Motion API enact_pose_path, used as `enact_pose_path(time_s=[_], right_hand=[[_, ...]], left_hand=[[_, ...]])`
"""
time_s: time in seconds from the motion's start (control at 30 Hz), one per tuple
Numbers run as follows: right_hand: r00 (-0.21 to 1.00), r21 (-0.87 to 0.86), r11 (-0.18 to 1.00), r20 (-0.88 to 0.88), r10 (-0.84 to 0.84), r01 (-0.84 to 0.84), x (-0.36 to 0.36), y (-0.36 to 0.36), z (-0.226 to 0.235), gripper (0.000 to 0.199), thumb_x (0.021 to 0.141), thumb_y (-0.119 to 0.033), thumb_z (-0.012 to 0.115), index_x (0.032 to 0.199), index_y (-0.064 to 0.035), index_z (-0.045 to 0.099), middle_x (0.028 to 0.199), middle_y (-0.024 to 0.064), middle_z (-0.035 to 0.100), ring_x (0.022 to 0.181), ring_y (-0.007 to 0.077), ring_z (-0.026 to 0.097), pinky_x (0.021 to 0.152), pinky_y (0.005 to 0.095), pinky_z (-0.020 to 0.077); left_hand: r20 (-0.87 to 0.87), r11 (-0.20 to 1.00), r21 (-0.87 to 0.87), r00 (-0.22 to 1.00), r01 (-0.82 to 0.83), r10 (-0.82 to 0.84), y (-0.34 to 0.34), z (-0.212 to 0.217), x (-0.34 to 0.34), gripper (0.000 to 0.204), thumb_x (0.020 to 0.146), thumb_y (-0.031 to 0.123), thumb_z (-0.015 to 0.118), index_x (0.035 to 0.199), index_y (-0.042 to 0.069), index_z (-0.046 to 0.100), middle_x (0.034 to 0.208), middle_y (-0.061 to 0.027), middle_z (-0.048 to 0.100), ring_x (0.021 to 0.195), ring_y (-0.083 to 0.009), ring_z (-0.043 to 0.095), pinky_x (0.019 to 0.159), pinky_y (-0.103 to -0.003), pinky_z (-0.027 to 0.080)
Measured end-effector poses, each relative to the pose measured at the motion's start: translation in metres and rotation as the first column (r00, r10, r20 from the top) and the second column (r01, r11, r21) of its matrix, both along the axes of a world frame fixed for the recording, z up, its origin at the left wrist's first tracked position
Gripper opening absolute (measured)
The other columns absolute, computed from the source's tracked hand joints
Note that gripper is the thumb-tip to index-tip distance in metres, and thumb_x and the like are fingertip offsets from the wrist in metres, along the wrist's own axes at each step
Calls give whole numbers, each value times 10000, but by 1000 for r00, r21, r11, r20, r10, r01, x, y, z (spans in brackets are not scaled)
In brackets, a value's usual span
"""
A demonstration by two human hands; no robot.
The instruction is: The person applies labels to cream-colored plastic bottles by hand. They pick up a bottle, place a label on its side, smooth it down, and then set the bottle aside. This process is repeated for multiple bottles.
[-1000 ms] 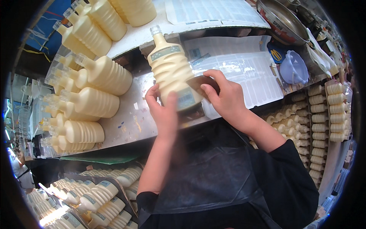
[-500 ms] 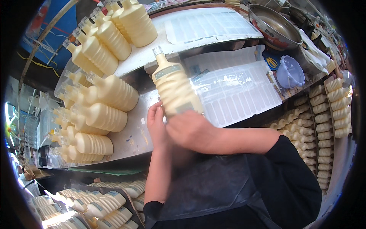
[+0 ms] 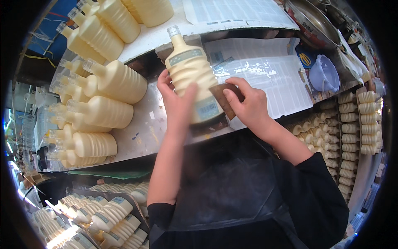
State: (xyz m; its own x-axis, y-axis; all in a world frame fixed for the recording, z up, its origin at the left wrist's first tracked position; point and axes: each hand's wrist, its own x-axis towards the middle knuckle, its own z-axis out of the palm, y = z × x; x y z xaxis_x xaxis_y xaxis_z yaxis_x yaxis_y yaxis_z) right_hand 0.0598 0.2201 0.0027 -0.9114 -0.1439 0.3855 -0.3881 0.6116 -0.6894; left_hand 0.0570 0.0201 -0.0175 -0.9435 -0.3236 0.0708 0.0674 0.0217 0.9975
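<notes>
A cream ridged bottle (image 3: 192, 76) with a clear threaded neck lies on the worktable in front of me, its neck pointing away. It carries a teal label strip near the shoulder and a lower label (image 3: 206, 108) with a barcode. My left hand (image 3: 176, 97) grips the bottle's left side, fingers at the far side and a blurred thumb over the front. Between the thumb and fingers of my right hand (image 3: 248, 101) is a flat brown scraper (image 3: 226, 99), whose edge is at the bottle's right side by the lower label.
Several unlabelled cream bottles (image 3: 103, 110) lie grouped on the left. Label sheets (image 3: 265, 87) cover the table to the right, near a lilac basket (image 3: 323, 74) and a metal pan (image 3: 311, 25). Racks of labelled bottles (image 3: 112, 216) stand lower left, more bottles (image 3: 350, 133) at the right.
My right hand has moved from the bottle's base to its right side, and the scraper now shows. My left hand has moved up along the bottle. The lower label is uncovered.
</notes>
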Motion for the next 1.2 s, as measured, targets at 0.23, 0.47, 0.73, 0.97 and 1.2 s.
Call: enact_pose_path(time_s=[0.23, 0.47, 0.73, 0.97, 1.2], right_hand=[[989, -129, 990, -143, 42, -61, -6, 11, -4, 264, 851, -26, 742, 1106, -76, 692, 942, 140, 741, 788, 308, 716, 678, 384, 551], [713, 207, 848, -465, 525, -489, 24, 12, 4, 338, 732, 58, 781, 1038, -62, 701, 1011, 102, 754, 875, 265, 742, 672, 353, 525], [700, 384, 830, -454, 551, -404, 22, -40, 27, 173, 731, -116, 672, 894, -56, 670, 854, 53, 618, 787, 204, 618, 665, 327, 453], [650, 365, 757, -388, 653, -542, 22, -47, 25, 234, 759, -76, 658, 985, -17, 648, 793, 61, 584, 714, 210, 603, 622, 335, 452], [824, 255, 894, -356, 441, -369, -4, -8, 46, 343, 804, 5, 770, 1134, -2, 676, 840, 126, 693, 700, 278, 661, 614, 388, 501]], left_hand=[[-75, 997, 48, 996, 58, -54, -3, -11, -5, 760, 966, 229, 651, 1538, 5, 204, 1463, -210, 396, 1318, -265, 455, 1127, -406, 389], [-106, 992, 108, 993, 72, -61, -4, -13, -5, 652, 1021, 218, 599, 1523, 7, 240, 1435, -170, 434, 1276, -219, 474, 1097, -380, 407], [-150, 998, -54, 988, -36, 27, -21, 16, -35, 417, 1095, 200, 495, 1454, -8, 459, 1323, -94, 562, 1188, -158, 527, 1073, -307, 408], [45, 833, -553, 999, 15, 12, -31, 61, -83, 499, 984, 336, 627, 1410, 80, 584, 1004, -58, 725, 911, -186, 674, 874, -344, 516], [83, 448, -894, 993, 36, 86, -42, 71, -126, 557, 913, 420, 661, 1381, 120, 631, 942, -172, 752, 957, -347, 714, 883, -430, 540]])
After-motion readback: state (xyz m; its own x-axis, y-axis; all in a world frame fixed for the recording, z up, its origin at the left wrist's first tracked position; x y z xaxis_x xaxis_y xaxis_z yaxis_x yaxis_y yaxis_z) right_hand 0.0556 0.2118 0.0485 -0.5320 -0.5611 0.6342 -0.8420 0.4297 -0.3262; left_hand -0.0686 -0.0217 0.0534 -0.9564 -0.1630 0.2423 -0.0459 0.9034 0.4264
